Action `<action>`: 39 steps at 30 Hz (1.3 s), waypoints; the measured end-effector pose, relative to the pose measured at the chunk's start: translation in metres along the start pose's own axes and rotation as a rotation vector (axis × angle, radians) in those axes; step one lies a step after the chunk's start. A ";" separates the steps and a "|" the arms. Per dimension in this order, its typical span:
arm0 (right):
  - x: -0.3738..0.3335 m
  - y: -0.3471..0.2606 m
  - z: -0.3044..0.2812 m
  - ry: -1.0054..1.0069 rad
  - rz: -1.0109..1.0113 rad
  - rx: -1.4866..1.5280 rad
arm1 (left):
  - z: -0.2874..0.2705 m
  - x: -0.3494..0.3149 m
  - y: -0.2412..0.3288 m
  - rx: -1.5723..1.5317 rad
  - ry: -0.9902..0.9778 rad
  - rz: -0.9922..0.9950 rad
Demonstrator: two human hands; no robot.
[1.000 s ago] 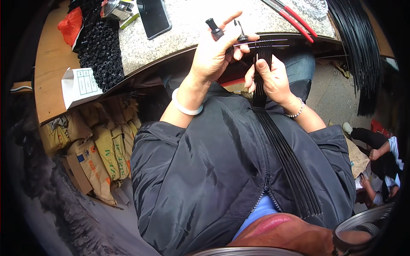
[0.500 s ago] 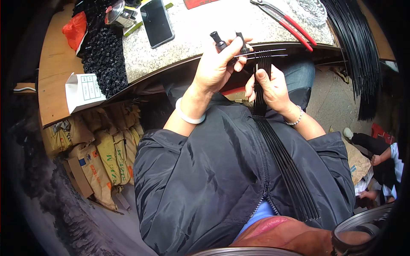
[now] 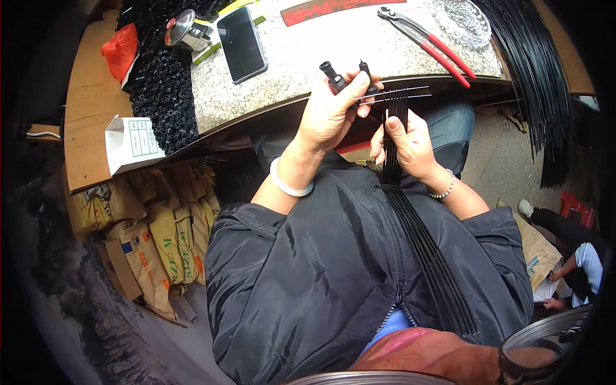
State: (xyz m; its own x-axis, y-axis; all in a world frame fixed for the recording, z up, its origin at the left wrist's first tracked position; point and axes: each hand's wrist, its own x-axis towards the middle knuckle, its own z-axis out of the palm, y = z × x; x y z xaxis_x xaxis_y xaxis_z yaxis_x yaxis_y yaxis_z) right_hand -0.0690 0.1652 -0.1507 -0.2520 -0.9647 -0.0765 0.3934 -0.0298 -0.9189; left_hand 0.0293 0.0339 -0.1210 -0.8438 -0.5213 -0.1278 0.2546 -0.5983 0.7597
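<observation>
My left hand [image 3: 326,114] is closed in a pinch above the table's near edge. It grips a black tubular piece [image 3: 331,73] with a flared end, and a second black piece [image 3: 365,69] stands up by its fingertips. Two thin metal wires [image 3: 420,95] run rightward from this hand and meet the top ends of a flat bundle of thin black rods [image 3: 392,154]. Around the bundle, just below the wires, my right hand [image 3: 416,146] is closed, thumb on top. The rods trail down over my dark jacket; what lies inside my left palm is hidden.
On the stone-topped table [image 3: 301,58] lie a phone [image 3: 242,45], red-handled pliers [image 3: 433,51], a red strip [image 3: 333,9] and a glass dish [image 3: 463,22]. Black small parts [image 3: 160,90] and a white box [image 3: 138,144] are left. More black rods [image 3: 532,83] overhang right. Another person sits lower right.
The view has shifted slightly, so the table and its things appear lower. Both hands keep nearly the same hold on the black pieces and rods.
</observation>
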 end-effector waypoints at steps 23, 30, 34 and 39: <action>0.000 -0.005 -0.004 -0.037 0.020 0.013 | 0.001 -0.014 -0.014 0.023 -0.066 0.110; 0.001 -0.007 -0.002 -0.060 0.015 -0.005 | 0.001 -0.015 -0.019 0.052 -0.041 0.151; 0.000 -0.012 0.003 -0.035 -0.013 0.022 | 0.006 -0.017 -0.016 0.069 -0.014 0.156; -0.001 -0.005 -0.001 -0.040 -0.023 0.000 | 0.011 -0.016 -0.017 0.279 0.093 0.145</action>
State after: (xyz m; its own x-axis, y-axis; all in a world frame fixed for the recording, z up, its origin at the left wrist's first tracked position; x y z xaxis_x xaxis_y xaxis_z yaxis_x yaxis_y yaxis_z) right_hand -0.0712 0.1659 -0.1464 -0.2257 -0.9734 -0.0399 0.3876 -0.0522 -0.9203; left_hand 0.0336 0.0591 -0.1253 -0.7582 -0.6499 -0.0532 0.2191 -0.3308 0.9179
